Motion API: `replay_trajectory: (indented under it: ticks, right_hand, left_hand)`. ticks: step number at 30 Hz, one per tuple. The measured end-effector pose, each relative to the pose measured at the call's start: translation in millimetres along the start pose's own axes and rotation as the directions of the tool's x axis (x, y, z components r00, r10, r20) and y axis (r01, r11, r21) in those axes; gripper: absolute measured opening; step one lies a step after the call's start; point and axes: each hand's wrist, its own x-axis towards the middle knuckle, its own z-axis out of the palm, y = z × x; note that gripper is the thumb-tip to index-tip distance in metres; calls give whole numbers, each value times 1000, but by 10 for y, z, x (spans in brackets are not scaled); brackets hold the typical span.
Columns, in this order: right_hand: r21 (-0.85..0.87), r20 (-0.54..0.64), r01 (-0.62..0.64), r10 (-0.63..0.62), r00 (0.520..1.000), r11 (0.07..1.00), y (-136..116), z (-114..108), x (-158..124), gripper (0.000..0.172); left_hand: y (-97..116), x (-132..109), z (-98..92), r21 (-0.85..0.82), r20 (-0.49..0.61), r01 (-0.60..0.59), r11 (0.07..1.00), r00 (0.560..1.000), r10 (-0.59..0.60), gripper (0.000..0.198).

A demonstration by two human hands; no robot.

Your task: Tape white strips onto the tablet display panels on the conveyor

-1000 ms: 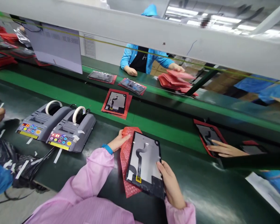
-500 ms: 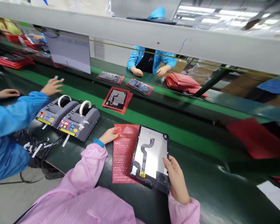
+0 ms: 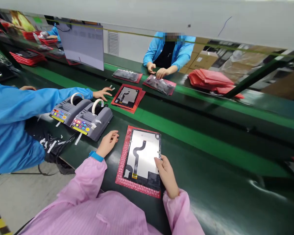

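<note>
Your display panel [image 3: 145,156] is hiding most of the red bubble wrap [image 3: 140,187] beneath it, the view's left edge is cutting off a blue-clad co-worker [image 3: 12,124], and print on the tape dispensers [image 3: 101,120] is showing too small to read

Bright, fairly even light, seemingly overhead. Panel [image 3: 148,155] reflects near-white; glossy table [image 3: 210,212] shows pale sheen lower right, darker toward upper right. Centre reasonably sharp. Wide-angle stretch at edges, far-right corner soft. Background cartons [image 3: 203,60] slightly soft. Mosaic patch [image 3: 172,37] top centre.
</note>
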Motion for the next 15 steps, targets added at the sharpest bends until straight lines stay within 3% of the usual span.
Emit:
replay_trajectory:
  ticks: [4, 7, 10, 12, 15]
  right_hand:
    - [-296, 12, 6, -2, 1000, 955, -2, 11, 32, 53]
    - [-621, -30, -71, 67, 997, 781, -97, -21, 10, 53]
    - [-822, -66, -142, 155, 986, 551, -190, -36, 3, 53]
    - [-857, -62, -140, 170, 983, 496, -227, -28, 9, 55]
    - [-869, -54, -128, 166, 985, 478, -258, -12, 24, 56]
  left_hand:
    - [-19, -495, -588, -171, 109, 143, 975, 986, -126, 41]
    - [-9, -780, -1066, -350, 146, 267, 898, 962, -229, 50]
    - [13, -862, -1366, -463, 17, 277, 842, 952, -304, 64]
    - [40, -822, -1440, -437, -86, 239, 867, 949, -304, 57]
    - [117, -723, -1487, -349, -204, 68, 935, 968, -147, 38]
